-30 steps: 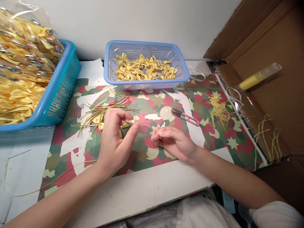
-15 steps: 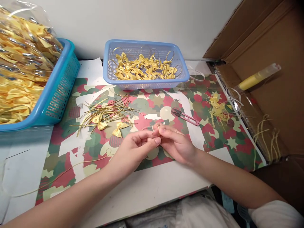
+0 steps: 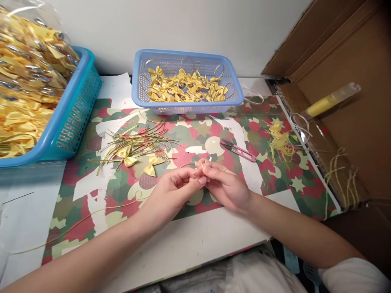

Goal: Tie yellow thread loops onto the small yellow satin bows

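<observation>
Pinching a thin gold wire (image 3: 187,164) at the middle of the worktable, just above the patterned paper mat (image 3: 214,130): left hand (image 3: 171,191) and right hand (image 3: 226,185), fingertips closed on it and meeting tip to tip. Too small to tell whether a bow sits in the pinch as well.

Judging by the lie of things, well under way but far from over. Heaped in the small blue basket (image 3: 235,95) at the back: ringed bows (image 3: 183,87), satin-yellow, each with a hoop of wire. Waiting just left of the hands: two loose bows (image 3: 152,166), flat and wireless, beside a fan of straight gold wires (image 3: 137,140). Crammed into the big blue basket (image 3: 76,114) at far left: bagged bows (image 3: 27,81), glossy under crinkled clear plastic.

Stiff, bright and hair-thin, the wires; soft and folded, the ribbon. Lying right of the hands: pink snips (image 3: 240,150), then a frayed tuft of yellow thread scraps (image 3: 279,140). Trailing across the near left of the mat: a long gold strand (image 3: 91,213). Flanking the right edge: an open cardboard box (image 3: 351,122), matte brown, with a yellow spool (image 3: 330,99) in a clear tube.
</observation>
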Motion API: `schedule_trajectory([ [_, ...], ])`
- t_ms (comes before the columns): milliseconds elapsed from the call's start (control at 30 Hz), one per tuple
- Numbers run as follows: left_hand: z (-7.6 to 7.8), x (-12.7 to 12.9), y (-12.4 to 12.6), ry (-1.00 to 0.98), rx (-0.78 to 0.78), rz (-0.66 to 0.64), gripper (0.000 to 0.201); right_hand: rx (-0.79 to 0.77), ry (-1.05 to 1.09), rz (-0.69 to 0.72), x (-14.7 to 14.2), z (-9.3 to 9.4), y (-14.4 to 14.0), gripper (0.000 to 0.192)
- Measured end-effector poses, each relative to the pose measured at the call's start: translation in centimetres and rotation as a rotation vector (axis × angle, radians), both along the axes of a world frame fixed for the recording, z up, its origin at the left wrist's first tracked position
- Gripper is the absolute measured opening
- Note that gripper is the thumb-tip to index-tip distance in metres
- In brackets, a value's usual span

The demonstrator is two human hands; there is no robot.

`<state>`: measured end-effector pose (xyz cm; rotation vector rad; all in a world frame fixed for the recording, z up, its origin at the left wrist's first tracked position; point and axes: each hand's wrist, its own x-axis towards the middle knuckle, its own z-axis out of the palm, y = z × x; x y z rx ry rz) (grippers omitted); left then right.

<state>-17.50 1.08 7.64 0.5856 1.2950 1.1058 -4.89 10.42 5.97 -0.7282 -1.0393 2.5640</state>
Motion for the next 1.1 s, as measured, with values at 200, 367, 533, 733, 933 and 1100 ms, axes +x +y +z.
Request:
schedule_trajectory([
  [200, 0.4, -0.3, 0.3, -0.075, -0.014, 0.063, 0.016, 0.019, -0.002, 0.01, 0.1, -0.2, 0.0, 0.019],
  [367, 0.1, -0.7, 0.3, -0.121, -0.021, 0.273, 0.03, 0.069, -0.02, 0.012, 0.1, -0.1, 0.0, 0.018],
  [533, 0.0, -0.5, 0.5, -0.235, -0.048, 0.19, 0.032, 0.078, -0.047, 0.064, 0.0, 0.0, -0.1, 0.02],
  [733, 0.0, -0.7, 0.7, -0.303, -0.06, 0.145, 0.028, 0.079, -0.051, 0.103, 0.1, 0.0, -0.1, 0.019],
  [933, -0.5, -0.8, 0.6, -0.262, 0.018, 0.15, 0.03, 0.129, -0.025, 0.113, 0.2, -0.3, 0.1, 0.02],
  [1100, -0.5, -0.8, 0.5, -0.228, 0.075, 0.183, 0.028, 0.146, -0.019, 0.112, 0.1, -0.3, 0.0, 0.019],
])
